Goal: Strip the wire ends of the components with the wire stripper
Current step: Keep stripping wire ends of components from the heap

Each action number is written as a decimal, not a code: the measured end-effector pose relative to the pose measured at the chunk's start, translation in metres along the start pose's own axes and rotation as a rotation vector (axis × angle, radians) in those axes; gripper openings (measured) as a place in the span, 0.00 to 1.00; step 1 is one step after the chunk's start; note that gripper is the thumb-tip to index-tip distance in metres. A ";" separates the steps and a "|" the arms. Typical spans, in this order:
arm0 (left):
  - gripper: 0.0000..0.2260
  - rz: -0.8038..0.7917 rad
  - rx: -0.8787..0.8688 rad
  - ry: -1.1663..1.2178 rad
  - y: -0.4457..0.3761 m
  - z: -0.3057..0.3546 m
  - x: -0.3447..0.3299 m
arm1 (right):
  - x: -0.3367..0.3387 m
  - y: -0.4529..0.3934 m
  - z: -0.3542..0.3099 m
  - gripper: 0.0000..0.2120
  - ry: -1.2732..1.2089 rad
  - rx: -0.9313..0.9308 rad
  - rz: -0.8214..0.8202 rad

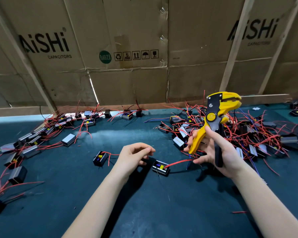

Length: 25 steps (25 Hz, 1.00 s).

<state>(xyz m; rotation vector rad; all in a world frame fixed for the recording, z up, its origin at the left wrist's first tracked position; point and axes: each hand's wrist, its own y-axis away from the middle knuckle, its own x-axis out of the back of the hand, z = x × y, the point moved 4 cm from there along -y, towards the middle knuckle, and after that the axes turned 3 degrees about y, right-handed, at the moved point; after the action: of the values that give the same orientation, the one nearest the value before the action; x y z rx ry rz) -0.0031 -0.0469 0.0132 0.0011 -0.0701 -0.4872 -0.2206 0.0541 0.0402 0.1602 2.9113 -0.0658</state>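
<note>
My right hand grips yellow wire stripper, head up, nothing in it. Open-topped component on green mat, just right of my left hand, fingers loosely curled, empty. Its red wire runs rightward toward right fingertips; left hand nearer component.

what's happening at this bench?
A person is stripping component wires. The right hand holds the yellow stripper raised, no wire in its head. The left hand hovers loosely curled, holding nothing, over a component on the mat. Piles of components lie left and right.
</note>
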 end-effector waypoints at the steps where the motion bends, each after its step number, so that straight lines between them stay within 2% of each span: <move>1: 0.08 -0.001 -0.008 -0.001 -0.001 0.000 0.000 | 0.000 0.000 0.000 0.25 0.001 0.000 -0.002; 8: 0.07 -0.025 -0.053 -0.098 0.000 0.000 0.003 | -0.003 0.002 0.000 0.24 0.008 0.002 -0.026; 10: 0.07 -0.158 -0.132 -0.241 0.002 0.005 0.001 | -0.003 0.002 0.000 0.25 0.010 0.003 -0.029; 12: 0.12 -0.333 -0.186 -0.351 0.008 0.009 -0.006 | -0.003 0.002 -0.001 0.25 0.005 0.008 -0.029; 14: 0.14 -0.397 -0.269 -0.487 0.013 0.013 -0.012 | -0.002 0.002 -0.001 0.25 -0.002 0.012 -0.030; 16: 0.15 -0.390 -0.379 -0.644 0.016 0.018 -0.014 | -0.002 0.003 -0.001 0.25 -0.004 0.011 -0.031; 18: 0.17 -0.413 -0.405 -0.716 0.016 0.019 -0.014 | -0.002 0.003 -0.001 0.26 -0.002 0.010 -0.026; 21: 0.13 -0.382 -0.478 -0.867 0.015 0.020 -0.016 | -0.001 0.003 -0.001 0.22 -0.008 0.016 -0.014; 23: 0.10 -0.308 -0.450 -0.917 0.010 0.021 -0.013 | -0.001 0.003 -0.001 0.20 -0.003 0.013 -0.010; 25: 0.08 -0.191 -0.326 -0.946 -0.003 0.021 0.003 | 0.000 0.003 -0.001 0.20 -0.014 0.009 -0.009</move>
<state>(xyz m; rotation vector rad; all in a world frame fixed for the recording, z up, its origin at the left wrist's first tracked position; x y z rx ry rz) -0.0033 -0.0501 0.0343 -0.5492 -0.9227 -0.6522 -0.2203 0.0569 0.0409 0.1480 2.8987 -0.0814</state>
